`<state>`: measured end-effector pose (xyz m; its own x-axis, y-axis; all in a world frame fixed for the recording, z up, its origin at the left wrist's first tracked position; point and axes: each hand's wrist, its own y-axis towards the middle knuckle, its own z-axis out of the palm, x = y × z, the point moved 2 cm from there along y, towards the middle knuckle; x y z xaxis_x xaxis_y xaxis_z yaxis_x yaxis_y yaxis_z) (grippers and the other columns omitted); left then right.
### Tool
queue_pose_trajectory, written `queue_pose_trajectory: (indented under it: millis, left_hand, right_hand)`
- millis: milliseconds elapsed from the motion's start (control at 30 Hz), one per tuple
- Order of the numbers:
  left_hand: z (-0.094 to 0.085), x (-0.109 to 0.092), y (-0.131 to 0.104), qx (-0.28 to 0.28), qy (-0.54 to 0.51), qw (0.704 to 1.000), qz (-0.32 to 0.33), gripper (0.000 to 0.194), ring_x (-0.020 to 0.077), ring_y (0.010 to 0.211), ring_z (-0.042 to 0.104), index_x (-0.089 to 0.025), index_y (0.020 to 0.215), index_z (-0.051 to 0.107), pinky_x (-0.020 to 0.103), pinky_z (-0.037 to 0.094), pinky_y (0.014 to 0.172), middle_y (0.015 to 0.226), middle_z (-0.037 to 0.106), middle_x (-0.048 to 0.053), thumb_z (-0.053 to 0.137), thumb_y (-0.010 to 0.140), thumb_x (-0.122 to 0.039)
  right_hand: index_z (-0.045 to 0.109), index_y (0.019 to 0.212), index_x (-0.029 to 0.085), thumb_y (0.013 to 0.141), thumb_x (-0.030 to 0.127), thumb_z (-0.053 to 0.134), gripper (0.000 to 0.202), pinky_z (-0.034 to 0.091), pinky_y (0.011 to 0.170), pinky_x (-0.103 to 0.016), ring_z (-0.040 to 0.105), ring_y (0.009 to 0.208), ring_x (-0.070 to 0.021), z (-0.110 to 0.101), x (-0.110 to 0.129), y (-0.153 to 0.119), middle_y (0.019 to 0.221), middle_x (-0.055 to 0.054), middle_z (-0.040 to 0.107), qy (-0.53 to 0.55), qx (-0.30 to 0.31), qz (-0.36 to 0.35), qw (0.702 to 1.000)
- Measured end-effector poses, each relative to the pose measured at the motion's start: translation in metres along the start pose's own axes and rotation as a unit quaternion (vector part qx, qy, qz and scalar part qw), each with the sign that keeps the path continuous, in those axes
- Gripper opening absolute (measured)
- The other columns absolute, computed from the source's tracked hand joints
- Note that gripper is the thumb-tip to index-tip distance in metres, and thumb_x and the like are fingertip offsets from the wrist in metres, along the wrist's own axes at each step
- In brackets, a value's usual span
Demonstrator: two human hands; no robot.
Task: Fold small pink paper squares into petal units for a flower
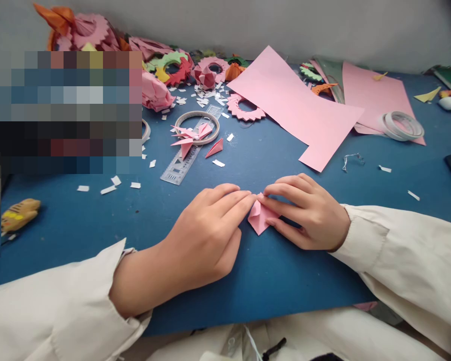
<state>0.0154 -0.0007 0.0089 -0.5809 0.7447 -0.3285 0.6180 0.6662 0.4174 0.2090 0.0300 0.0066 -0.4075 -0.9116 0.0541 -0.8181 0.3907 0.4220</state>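
Note:
A small piece of folded pink paper lies on the blue table in front of me, its lower end coming to a point. My left hand reaches in from the left, fingers held together, and its fingertips press the paper's upper left edge. From the other side, my right hand grips the paper, with the thumb low on its right edge and the fingertips at the top. Part of the paper is hidden under the right fingers.
Beyond my hands lie a clear ruler, a tape roll with pink folded pieces, and a large pink sheet. More tape rolls sit at the right. Paper scraps dot the table. Folded paper rings line the wall.

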Motion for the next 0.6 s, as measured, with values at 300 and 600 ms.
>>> queue_pose_trajectory:
  millis: [300, 600]
  left_hand:
    - [0.0034, 0.0010, 0.0000, 0.061, 0.063, 0.996, 0.023, 0.039, 0.0328, 0.112, 0.053, -0.007, 0.118, 0.058, 0.047, 0.046, 0.082, 0.123, 0.059, 0.015, 0.036, 0.086, -0.010]
    - [0.0069, -0.0026, -0.0011, 0.084, 0.111, 0.988, 0.060, 0.041, 0.0331, 0.116, 0.050, -0.002, 0.118, 0.056, 0.044, 0.044, 0.085, 0.123, 0.056, 0.020, 0.037, 0.082, -0.006]
  right_hand:
    - [0.060, 0.104, 0.006, 0.083, 0.021, 0.055, 0.026, 0.048, 0.070, -0.041, 0.055, 0.092, -0.0253, 0.0001, 0.0000, 0.0006, 0.100, -0.014, 0.063, 0.003, 0.001, 0.000, 1.000]
    - [0.059, 0.105, 0.010, 0.084, 0.022, 0.053, 0.025, 0.048, 0.070, -0.040, 0.056, 0.092, -0.0245, 0.0000, -0.0001, -0.0001, 0.099, -0.012, 0.063, -0.001, 0.002, 0.003, 1.000]
